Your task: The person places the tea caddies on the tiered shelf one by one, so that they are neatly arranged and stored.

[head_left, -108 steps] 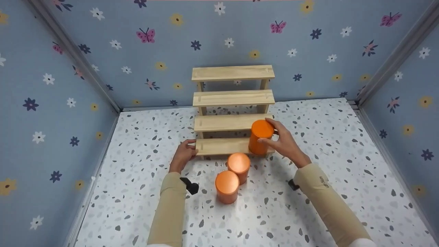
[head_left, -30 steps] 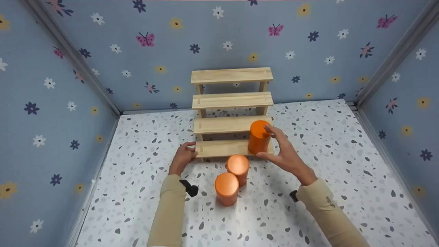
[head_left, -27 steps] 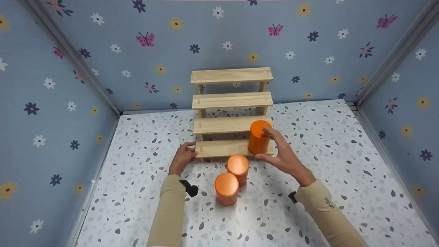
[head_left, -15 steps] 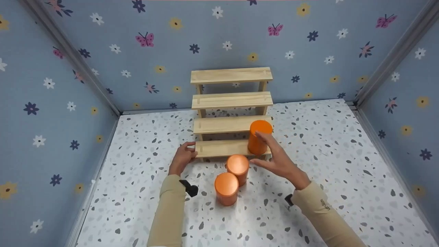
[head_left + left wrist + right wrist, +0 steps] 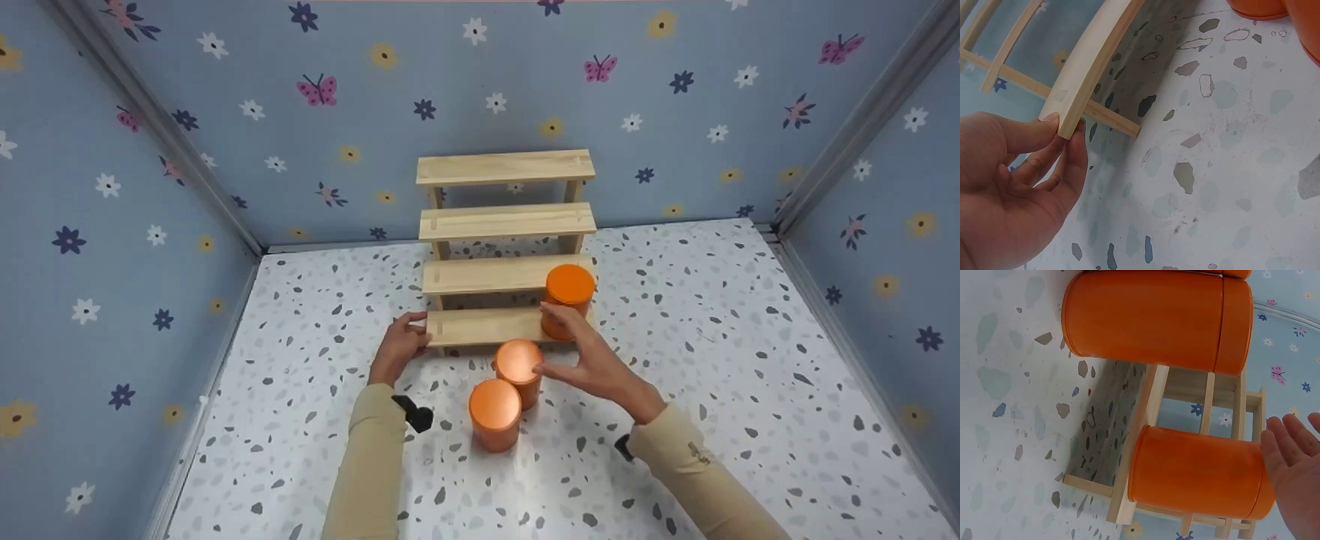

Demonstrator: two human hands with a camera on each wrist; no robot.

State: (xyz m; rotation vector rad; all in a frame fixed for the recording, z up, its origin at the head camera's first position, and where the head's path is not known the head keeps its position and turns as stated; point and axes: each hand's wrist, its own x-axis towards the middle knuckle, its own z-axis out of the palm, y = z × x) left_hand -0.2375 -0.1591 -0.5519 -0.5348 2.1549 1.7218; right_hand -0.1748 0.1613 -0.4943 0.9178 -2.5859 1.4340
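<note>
A wooden stepped rack [image 5: 480, 328] stands against the back wall. My left hand [image 5: 397, 349] pinches the left end of its lowest step between thumb and fingers, plain in the left wrist view. One orange lidded canister [image 5: 570, 285] stands upright at the right end of that step. On the floor in front, two more orange canisters stand close together: a rear one [image 5: 519, 361] and a front one [image 5: 495, 406]. My right hand [image 5: 596, 371] is open, fingers in front of the step's canister and thumb by the rear floor canister's lid. Whether it touches either, I cannot tell.
The speckled white floor [image 5: 712, 360] spreads out on both sides of the rack. Blue flowered walls [image 5: 495, 75] rise at the back, left and right. Three higher steps, such as the top one [image 5: 506, 166], carry nothing.
My right hand has let go of the canister on the lowest step and moved left and toward me, near the rear floor canister. My left hand keeps its hold on the rack.
</note>
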